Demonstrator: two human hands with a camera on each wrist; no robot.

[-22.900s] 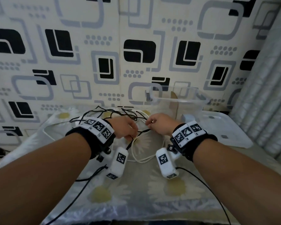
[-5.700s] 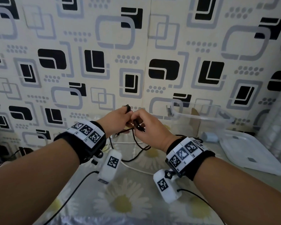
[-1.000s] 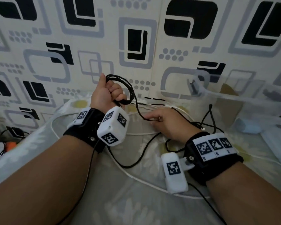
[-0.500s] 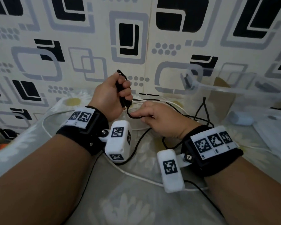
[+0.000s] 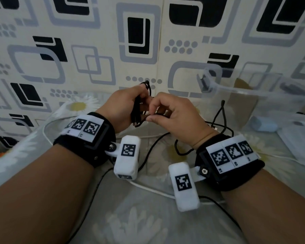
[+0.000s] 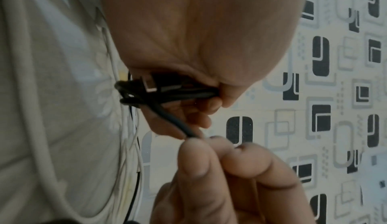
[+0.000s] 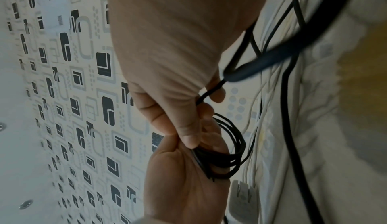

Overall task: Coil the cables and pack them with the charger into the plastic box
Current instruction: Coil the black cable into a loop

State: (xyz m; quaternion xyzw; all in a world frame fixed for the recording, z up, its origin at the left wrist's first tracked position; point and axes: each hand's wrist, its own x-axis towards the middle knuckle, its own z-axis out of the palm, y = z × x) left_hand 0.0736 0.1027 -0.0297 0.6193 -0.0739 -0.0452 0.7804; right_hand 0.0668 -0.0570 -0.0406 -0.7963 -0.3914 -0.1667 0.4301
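In the head view my left hand (image 5: 130,106) grips a small coil of black cable (image 5: 136,111) above the bedsheet. The right hand (image 5: 152,113) meets it and pinches the loose black strand beside the coil. The left wrist view shows the coil (image 6: 167,93) with a USB plug (image 6: 149,85) under my left thumb, and right fingertips (image 6: 194,146) holding the strand. In the right wrist view the right hand (image 7: 201,100) pinches the strand above the coil (image 7: 226,153). The rest of the black cable (image 5: 220,117) trails on the sheet. A white cable (image 5: 148,188) lies loose. A white pronged charger (image 7: 243,199) lies by the white cables.
A clear plastic box (image 5: 253,88) stands open at the right against the patterned wall, with its lid (image 5: 299,141) flat beside it. A small pale-blue object (image 5: 263,124) lies at the foot of the box. The daisy-print sheet (image 5: 139,226) covers the surface.
My right hand has lifted off the sheet and come up to the left hand, bringing the black strand to the coil. The left hand has kept its grip on the coil.
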